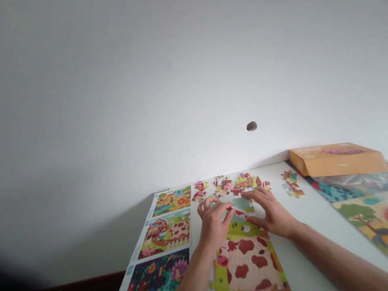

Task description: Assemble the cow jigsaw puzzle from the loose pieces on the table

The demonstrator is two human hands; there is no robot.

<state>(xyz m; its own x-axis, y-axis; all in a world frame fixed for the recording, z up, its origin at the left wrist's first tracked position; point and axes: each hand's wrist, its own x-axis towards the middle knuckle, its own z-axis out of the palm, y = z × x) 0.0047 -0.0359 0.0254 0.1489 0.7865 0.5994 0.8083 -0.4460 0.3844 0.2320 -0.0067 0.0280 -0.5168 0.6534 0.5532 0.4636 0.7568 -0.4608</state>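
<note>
A partly built cow puzzle point(249, 265) lies on the white table point(315, 224) in front of me. Both my hands rest at its far end. My left hand point(214, 221) has curled fingers pressing a teal puzzle piece point(241, 204). My right hand point(272, 212) lies beside it with fingers spread flat over the same piece and the puzzle's top edge. Several loose puzzle pieces point(239, 183) are scattered just beyond my fingertips.
A sheet with three reference pictures point(165, 239) lies to the left. A small cluster of pieces point(292, 187) sits to the right. An orange box point(336, 160) rests on a large colourful picture point(387, 212) at the far right. A white wall stands behind.
</note>
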